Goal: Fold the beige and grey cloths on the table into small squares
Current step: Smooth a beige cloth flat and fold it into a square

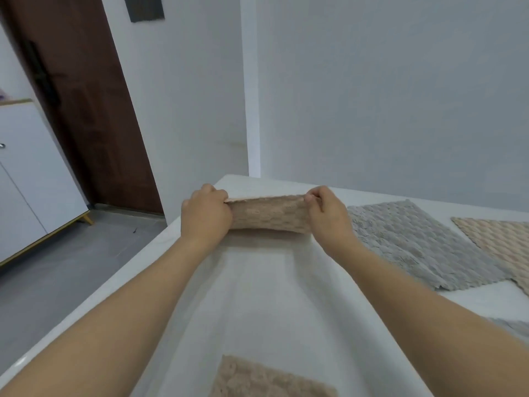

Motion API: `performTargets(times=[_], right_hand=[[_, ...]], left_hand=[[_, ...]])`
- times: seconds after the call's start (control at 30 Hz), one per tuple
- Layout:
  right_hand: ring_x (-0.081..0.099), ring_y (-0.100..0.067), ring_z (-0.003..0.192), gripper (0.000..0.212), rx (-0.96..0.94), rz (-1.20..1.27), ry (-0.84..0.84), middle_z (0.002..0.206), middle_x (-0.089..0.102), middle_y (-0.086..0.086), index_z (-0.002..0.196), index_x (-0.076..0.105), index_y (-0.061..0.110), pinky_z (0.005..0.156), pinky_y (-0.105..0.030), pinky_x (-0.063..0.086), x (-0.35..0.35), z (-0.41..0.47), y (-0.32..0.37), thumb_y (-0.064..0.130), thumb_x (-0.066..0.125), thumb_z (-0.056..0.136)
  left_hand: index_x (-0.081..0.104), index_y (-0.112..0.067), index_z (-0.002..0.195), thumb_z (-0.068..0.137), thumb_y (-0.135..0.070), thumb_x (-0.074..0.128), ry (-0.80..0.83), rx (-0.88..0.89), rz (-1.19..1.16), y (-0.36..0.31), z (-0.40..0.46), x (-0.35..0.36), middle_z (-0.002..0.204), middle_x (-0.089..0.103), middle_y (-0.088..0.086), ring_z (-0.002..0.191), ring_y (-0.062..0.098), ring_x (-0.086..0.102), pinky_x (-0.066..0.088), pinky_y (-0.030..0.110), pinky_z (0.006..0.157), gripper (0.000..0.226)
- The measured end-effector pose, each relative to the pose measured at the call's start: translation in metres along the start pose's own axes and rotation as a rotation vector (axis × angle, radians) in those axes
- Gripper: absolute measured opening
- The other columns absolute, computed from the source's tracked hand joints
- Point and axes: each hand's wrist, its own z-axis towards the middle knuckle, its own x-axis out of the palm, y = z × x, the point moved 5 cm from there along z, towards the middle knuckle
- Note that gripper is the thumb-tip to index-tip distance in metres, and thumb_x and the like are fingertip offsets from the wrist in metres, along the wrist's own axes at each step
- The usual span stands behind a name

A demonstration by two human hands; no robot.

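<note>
I'm looking at a plain pale wall (372, 81) across the back, w/ a dark brown door (86, 110) at left and a white cabinet (31, 173) on wooden legs beside it, grey floor (57, 267) below. The white table (257, 296) fills the lower middle and runs away from me toward the wall.

On the table, right side: a grey cloth (415, 242) lies flat, unfolded, and just beyond it a beige cloth (498, 242), also flat — its near edge looks tucked under the grey one's far corner, tho I can't be sure. Another beige piece (266, 379) lies at the bottom edge, nearest me; only partly in view. A sliver of grey fabric (512, 328) shows at far right, behind the forearm.

At the table's far end, both arms are stretched out. The held cloth (267, 214), beige, is doubled into a narrow strip, lifted just off the tabletop — shadow beneath it. Left hand (206, 213) grips its left end, fingers curled over the top edge. Right hand (326, 213) pinches the right end, thumb and fingertips at the upper corner.
</note>
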Motion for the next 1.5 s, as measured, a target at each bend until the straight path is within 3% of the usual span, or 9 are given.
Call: performTargets(times=[0.1, 0.23, 0.47, 0.7, 0.93, 1.03, 1.17, 1.37, 1.5], right_hand=[[0.050, -0.008, 0.071, 0.014, 0.004, 0.163, -0.050, 0.081, 0.056, 0.009, 0.097, 0.056, 0.017, 0.062, -0.022, 0.040, -0.029, 0.014, 0.037, 0.024, 0.044, 0.100], [0.047, -0.013, 0.062, 0.014, 0.029, 0.294, -0.159, 0.075, 0.052, 0.004, 0.097, 0.055, 0.019, 0.056, -0.029, 0.042, -0.064, 0.028, 0.068, 0.028, 0.045, 0.100], [0.046, -0.011, 0.062, 0.012, -0.016, 0.221, -0.274, 0.080, 0.052, 0.005, 0.098, 0.054, 0.019, 0.054, -0.025, 0.038, -0.085, 0.050, 0.086, 0.026, 0.044, 0.100], [0.051, -0.011, 0.072, 0.015, 0.051, -0.105, -0.043, 0.087, 0.056, 0.004, 0.100, 0.056, 0.014, 0.061, -0.027, 0.042, -0.021, 0.066, 0.012, 0.021, 0.043, 0.100], [0.057, -0.028, 0.074, 0.020, 0.076, -0.460, 0.096, 0.090, 0.061, -0.009, 0.099, 0.053, 0.012, 0.066, -0.039, 0.049, 0.062, 0.072, -0.089, 0.026, 0.039, 0.101], [0.054, -0.029, 0.074, 0.018, 0.020, -0.552, 0.072, 0.087, 0.058, -0.006, 0.101, 0.052, 0.012, 0.063, -0.034, 0.043, 0.077, 0.088, -0.099, 0.023, 0.037, 0.101], [0.052, -0.030, 0.079, 0.016, -0.015, -0.613, 0.071, 0.091, 0.054, -0.006, 0.103, 0.052, 0.011, 0.068, -0.035, 0.041, 0.088, 0.111, -0.108, 0.020, 0.039, 0.099], [0.055, -0.033, 0.089, 0.010, -0.033, -0.777, 0.165, 0.100, 0.054, -0.012, 0.102, 0.047, 0.007, 0.068, -0.036, 0.039, 0.097, 0.130, -0.110, 0.011, 0.040, 0.097], [0.048, -0.034, 0.116, 0.031, -0.101, -0.866, 0.267, 0.126, 0.048, -0.017, 0.124, 0.046, 0.000, 0.092, -0.041, 0.043, 0.103, 0.122, -0.084, 0.017, 0.033, 0.101]], left_hand=[[0.060, -0.011, 0.095, 0.091, -0.011, 0.040, -0.056, -0.036, -0.148, -0.005, 0.012, -0.048, 0.098, 0.056, 0.009, 0.088, 0.029, 0.052, 0.033, 0.034, 0.069, 0.021], [0.049, -0.016, 0.095, 0.094, -0.017, 0.039, -0.116, -0.037, -0.290, -0.019, 0.016, -0.108, 0.077, 0.054, -0.002, 0.069, 0.021, 0.048, 0.030, 0.034, 0.054, 0.010], [0.060, -0.016, 0.089, 0.097, -0.026, 0.050, -0.161, -0.053, -0.565, -0.020, 0.031, -0.145, 0.076, 0.060, -0.004, 0.062, 0.010, 0.052, 0.037, 0.023, 0.053, 0.017], [0.056, -0.011, 0.080, 0.087, -0.014, 0.056, 0.224, -0.293, -0.573, 0.029, 0.040, -0.036, 0.075, 0.052, 0.005, 0.063, 0.018, 0.045, 0.035, 0.028, 0.056, 0.008], [0.048, -0.015, 0.069, 0.088, -0.014, 0.060, 0.259, -0.610, -0.689, 0.082, 0.020, 0.083, 0.063, 0.045, 0.005, 0.057, 0.019, 0.042, 0.032, 0.027, 0.052, 0.022], [0.055, -0.015, 0.068, 0.087, -0.031, 0.058, 0.192, -0.499, -0.496, 0.095, 0.029, 0.105, 0.066, 0.055, 0.005, 0.064, 0.025, 0.052, 0.043, 0.033, 0.061, 0.025], [0.062, -0.026, 0.076, 0.090, -0.046, 0.055, 0.169, -0.348, -0.292, 0.092, 0.044, 0.118, 0.082, 0.065, -0.012, 0.080, 0.017, 0.059, 0.041, 0.030, 0.065, 0.025], [0.063, -0.022, 0.086, 0.091, -0.037, 0.049, 0.164, -0.316, -0.190, 0.088, 0.057, 0.125, 0.087, 0.063, -0.006, 0.086, 0.023, 0.058, 0.036, 0.031, 0.062, 0.021], [0.057, -0.010, 0.118, 0.092, -0.018, 0.045, 0.056, -0.211, 0.064, 0.077, 0.057, 0.102, 0.120, 0.056, 0.011, 0.108, 0.033, 0.052, 0.041, 0.041, 0.084, 0.031]])
